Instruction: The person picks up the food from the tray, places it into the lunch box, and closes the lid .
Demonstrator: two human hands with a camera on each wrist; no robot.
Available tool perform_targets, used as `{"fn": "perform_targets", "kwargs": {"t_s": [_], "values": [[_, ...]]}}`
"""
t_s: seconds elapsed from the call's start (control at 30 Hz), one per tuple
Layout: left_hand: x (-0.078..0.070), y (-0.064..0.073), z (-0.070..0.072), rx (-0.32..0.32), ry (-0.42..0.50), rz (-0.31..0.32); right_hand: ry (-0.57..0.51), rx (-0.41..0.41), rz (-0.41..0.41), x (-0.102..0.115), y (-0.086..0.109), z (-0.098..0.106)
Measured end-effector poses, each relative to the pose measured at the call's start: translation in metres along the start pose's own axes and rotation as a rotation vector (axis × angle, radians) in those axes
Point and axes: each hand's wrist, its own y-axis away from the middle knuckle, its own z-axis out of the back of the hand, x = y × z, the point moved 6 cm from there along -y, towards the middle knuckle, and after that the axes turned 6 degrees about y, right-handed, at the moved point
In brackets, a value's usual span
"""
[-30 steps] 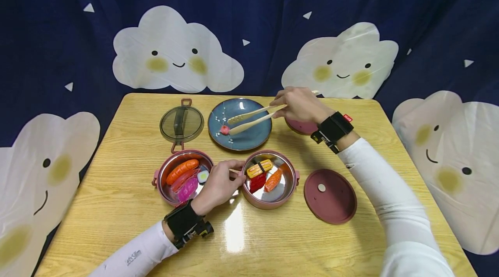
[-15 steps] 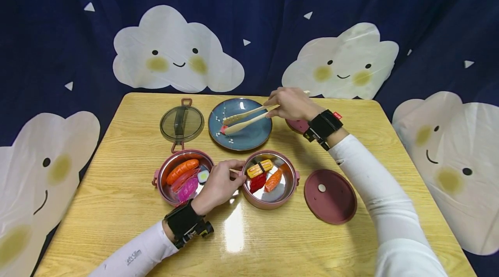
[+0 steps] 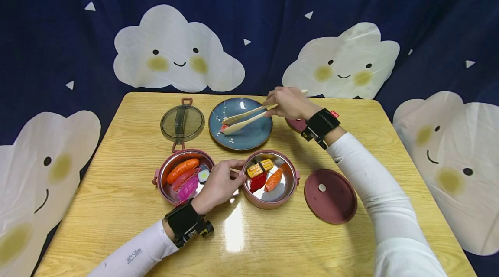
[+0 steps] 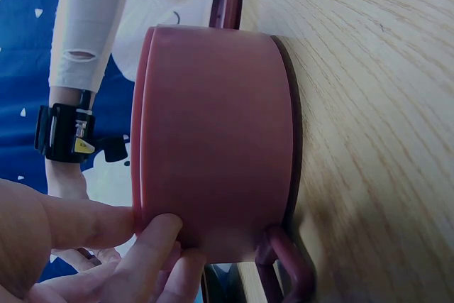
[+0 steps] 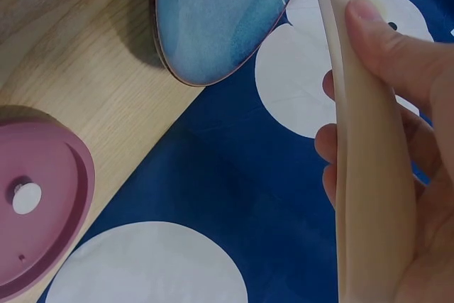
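My right hand (image 3: 290,103) grips a pair of wooden tongs (image 3: 245,123) over the blue plate (image 3: 249,140). The tong tips lie close about a small red toy food piece (image 3: 224,128), which they partly cover. In the right wrist view the thumb and fingers wrap the tong handles (image 5: 372,175). My left hand (image 3: 220,184) holds the right-hand pink pot (image 3: 269,203) at its left side, with thumb and fingertips at the rim in the left wrist view. Inside this pot lie a yellow piece with a dark band (image 3: 260,167), a red piece (image 3: 257,182) and an orange piece (image 3: 273,180).
The left pink pot (image 3: 161,197) holds toy sausage (image 3: 182,170), a magenta piece (image 3: 188,188) and others. A tinted lid (image 3: 191,127) lies behind it. A dark red lid (image 3: 331,199) sits at right; another (image 3: 295,124) is partly hidden by my right hand.
My right hand has moved slightly left, and the tong tips have closed in on the small red piece. The left hand and the pots have stayed still.
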Motion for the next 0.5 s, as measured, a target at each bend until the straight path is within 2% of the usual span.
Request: {"fn": "perform_targets", "kwargs": {"t_s": [0.5], "values": [[0.0016,-0.0003,0.0001,0.001,-0.005,0.007,0.046,-0.012,0.003,-0.0017,0.0087,0.006]]}}
